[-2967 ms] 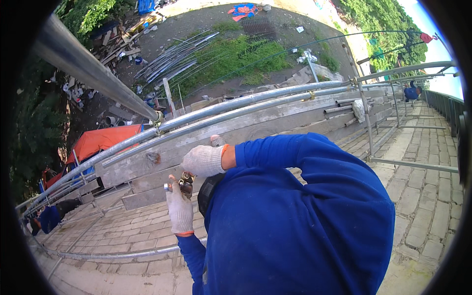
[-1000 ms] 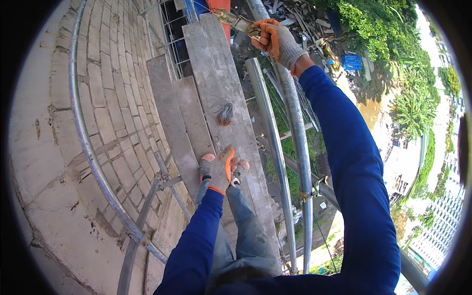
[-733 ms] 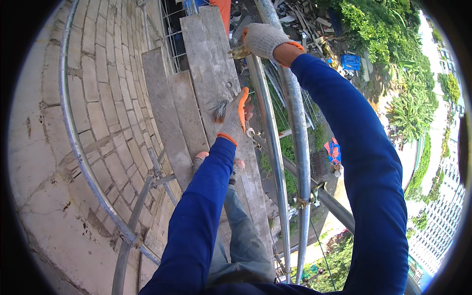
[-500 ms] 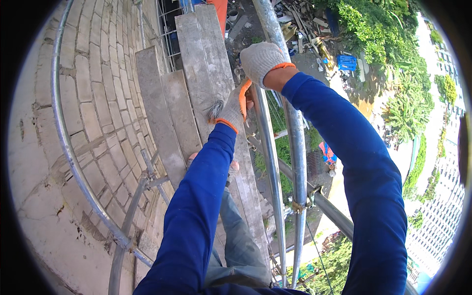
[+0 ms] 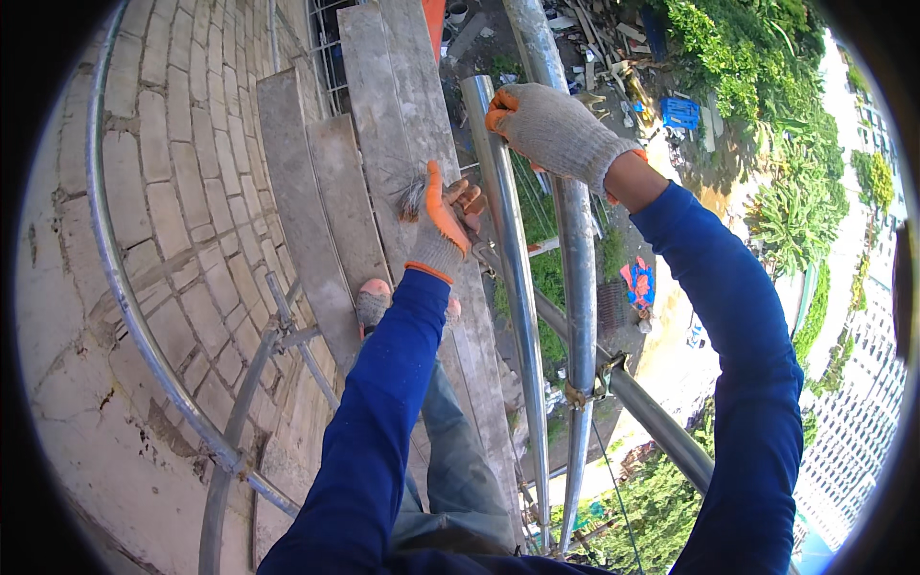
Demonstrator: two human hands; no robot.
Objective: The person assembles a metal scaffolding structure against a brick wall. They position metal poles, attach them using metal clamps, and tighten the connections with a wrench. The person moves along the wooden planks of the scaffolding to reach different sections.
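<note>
Two blue sleeves [image 5: 379, 402] rise from the lower edge, both ending in grey knit gloves with orange palms. The right hand [image 5: 551, 129] lies across the long pole [image 5: 582, 316], knuckles up and fingers bent toward the top end of the short pole [image 5: 520, 278]; I cannot tell whether it grips anything, since its underside is hidden. The two poles stand side by side to the right of the planks. The left hand [image 5: 446, 225] is spread, thumb apart from loosely bent fingers, just left of the short pole; whether anything lies behind those fingers I cannot tell. Lower on the long pole sits a clamp [image 5: 577, 395], near the slanting cross pole [image 5: 661, 431].

Beneath the arms are grey trousers [image 5: 465, 470] and a shoe [image 5: 375, 299] on the planks [image 5: 402, 105]. A tuft of wire [image 5: 410, 203] lies there beside the left thumb. To the left, a bent-looking rail [image 5: 125, 278] crosses before a block wall [image 5: 172, 163].

Far below are scrap wood, a blue object [image 5: 680, 113] and trees [image 5: 738, 57]; a pale building [image 5: 858, 412] stands beyond.
</note>
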